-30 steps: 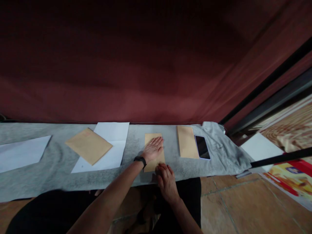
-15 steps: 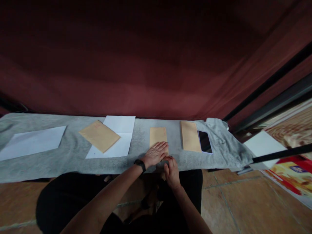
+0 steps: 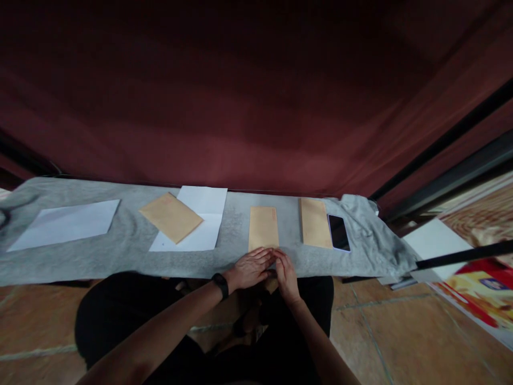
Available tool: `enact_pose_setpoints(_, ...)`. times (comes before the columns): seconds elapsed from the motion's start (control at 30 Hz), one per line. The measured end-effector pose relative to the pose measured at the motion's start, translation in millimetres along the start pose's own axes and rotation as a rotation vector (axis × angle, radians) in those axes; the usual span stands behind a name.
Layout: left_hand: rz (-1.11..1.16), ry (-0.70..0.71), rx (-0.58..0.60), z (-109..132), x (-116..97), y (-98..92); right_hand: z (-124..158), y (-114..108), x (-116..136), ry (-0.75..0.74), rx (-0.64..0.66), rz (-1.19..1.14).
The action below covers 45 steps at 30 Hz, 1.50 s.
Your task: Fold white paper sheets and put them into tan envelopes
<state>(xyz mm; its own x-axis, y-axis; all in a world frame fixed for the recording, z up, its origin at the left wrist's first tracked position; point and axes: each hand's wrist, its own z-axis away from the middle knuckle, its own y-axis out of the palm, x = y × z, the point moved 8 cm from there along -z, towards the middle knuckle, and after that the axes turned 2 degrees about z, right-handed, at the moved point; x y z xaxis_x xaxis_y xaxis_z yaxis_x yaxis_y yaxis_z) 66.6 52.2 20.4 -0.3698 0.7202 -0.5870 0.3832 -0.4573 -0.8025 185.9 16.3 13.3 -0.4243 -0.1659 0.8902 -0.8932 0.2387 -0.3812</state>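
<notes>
A tan envelope (image 3: 263,227) lies upright on the grey cloth (image 3: 240,240) in front of me. My left hand (image 3: 251,267), with a black band at the wrist, rests at its lower edge, fingers extended and close together. My right hand (image 3: 286,275) meets it there, fingertips touching the left fingertips near the envelope's lower right corner. Whether the right fingers pinch the envelope's edge cannot be made out. Another tan envelope (image 3: 172,216) lies slanted over a white sheet (image 3: 202,200) on the left.
Tan envelopes (image 3: 315,222) lie to the right, beside a dark phone (image 3: 339,233). At the far left is a white sheet (image 3: 68,224). A dark red panel (image 3: 240,149) rises behind the cloth. A black bar (image 3: 460,254) crosses at the right.
My left hand has slid down off the envelope's middle to its lower edge. My right hand has straightened its fingers and moved up against the left. The view has shifted slightly.
</notes>
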Motion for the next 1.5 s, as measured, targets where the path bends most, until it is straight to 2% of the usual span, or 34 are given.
enact_pose_setpoints(0.23,0.003,-0.017,-0.034,12.0,2.2,5.1,-20.5,15.1,3.8,-0.172,0.370,0.248)
enact_pose_setpoints(0.4,-0.198,0.057,-0.008,12.8,3.7,14.0,-51.4,31.1,-10.6,-0.286,0.560,0.684)
enact_pose_setpoints(0.5,-0.256,0.090,0.013,12.4,2.4,15.5,-72.1,34.6,-19.2,-0.315,0.561,0.843)
enact_pose_setpoints(0.63,-0.250,0.098,0.030,12.4,2.3,15.4,-94.9,36.5,-26.7,-0.307,0.506,0.888)
enact_pose_setpoints(0.83,-0.229,0.098,0.039,12.9,3.3,15.8,-109.9,38.5,-30.9,-0.295,0.424,0.945)
enact_pose_setpoints(0.93,-0.227,0.092,0.032,13.0,1.0,13.5,-106.1,37.6,-29.8,-0.304,0.403,0.946)
enact_pose_setpoints(1.07,-0.232,0.078,0.033,12.6,-2.3,10.8,-90.6,35.4,-27.9,-0.333,0.453,0.935)
enact_pose_setpoints(1.5,-0.176,0.100,-0.033,14.2,-7.4,2.7,-14.0,10.8,-21.3,-0.362,0.548,0.792)
